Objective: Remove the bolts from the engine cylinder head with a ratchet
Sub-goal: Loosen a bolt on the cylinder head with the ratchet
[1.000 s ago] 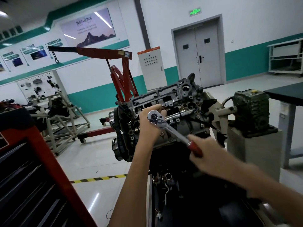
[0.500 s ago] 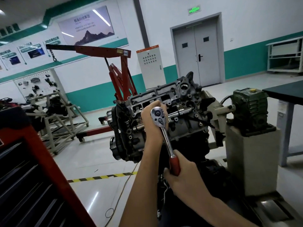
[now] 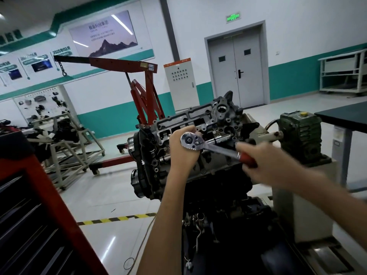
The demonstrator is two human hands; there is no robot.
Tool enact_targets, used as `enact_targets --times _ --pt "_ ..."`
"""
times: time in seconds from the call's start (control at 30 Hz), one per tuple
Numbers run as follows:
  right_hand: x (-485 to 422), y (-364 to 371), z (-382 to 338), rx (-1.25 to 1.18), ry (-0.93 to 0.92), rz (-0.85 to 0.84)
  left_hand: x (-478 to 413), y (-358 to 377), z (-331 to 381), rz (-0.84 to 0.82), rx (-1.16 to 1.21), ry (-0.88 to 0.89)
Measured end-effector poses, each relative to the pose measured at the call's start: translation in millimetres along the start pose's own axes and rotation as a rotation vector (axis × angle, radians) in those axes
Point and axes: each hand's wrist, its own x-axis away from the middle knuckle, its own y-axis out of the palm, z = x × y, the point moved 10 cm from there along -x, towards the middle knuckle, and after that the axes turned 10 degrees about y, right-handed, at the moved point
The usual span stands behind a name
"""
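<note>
Two grips clamped on ratchet [image 3: 210, 144]: left hand [image 3: 182, 155] at head, right hand [image 3: 266, 165] on handle; glossy floor [image 3: 111, 195].

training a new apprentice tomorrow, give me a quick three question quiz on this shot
1. True or false: the right hand grips the ratchet by its red handle.
2. Where is the left hand? A) at the ratchet's head, against the cylinder head; B) on the red handle too; C) hanging free.
3. Fill in: the ratchet's handle points toward the person's ____ side.
Key: 1 true; 2 A; 3 right.
</note>
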Motion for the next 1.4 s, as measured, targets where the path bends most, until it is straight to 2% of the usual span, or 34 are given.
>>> enact_targets --times 0.17,0.27,0.37,0.5,0.57,0.63,0.73,0.9,1.0,1.1,1.2,1.27,1.3,1.4 --pt "54 80 -50 -0.738 0.263 0.015 5 -3 -6 0.161 0.004 -0.065" --pt "55 101 -69 -0.863 0.320 -0.018 6 -2 -6 0.160 0.023 -0.065" --pt "48 74 -47 -0.662 0.232 -0.041 6 -5 -9 0.124 0.030 -0.057" --pt "7 10 -8 -0.077 0.005 -0.076 -1 -1 -1 -0.069 -0.001 -0.013" --pt "-16 -24 -4 0.178 -0.089 -0.001 -4 4 6 -0.164 -0.067 0.015" --pt "-23 -34 -6 0.227 -0.114 0.045 -4 2 3 -0.137 -0.073 -0.006" --pt "1 4 -10 -0.003 0.000 0.000 4 -11 -6 0.044 0.016 -0.062" --pt "52 81 -52 -0.767 0.266 0.015 4 -4 -11 0.140 0.028 -0.112" --pt "53 94 -71 -0.868 0.290 0.007 6 -6 -13 0.153 0.061 -0.120" --pt "44 62 -53 -0.663 0.179 -0.048 6 -10 -15 0.090 0.011 -0.111" --pt "16 20 -24 -0.248 0.005 -0.146 3 -10 -13 -0.052 0.012 -0.110" --pt "-10 -10 -11 0.102 -0.075 -0.104 1 -1 -7 -0.198 -0.050 -0.055" --pt "-20 -24 -8 0.213 -0.107 -0.040 1 2 -5 -0.218 -0.059 -0.040" --pt "-18 -20 -7 0.177 -0.082 -0.005 5 -4 -8 -0.079 0.016 -0.093"
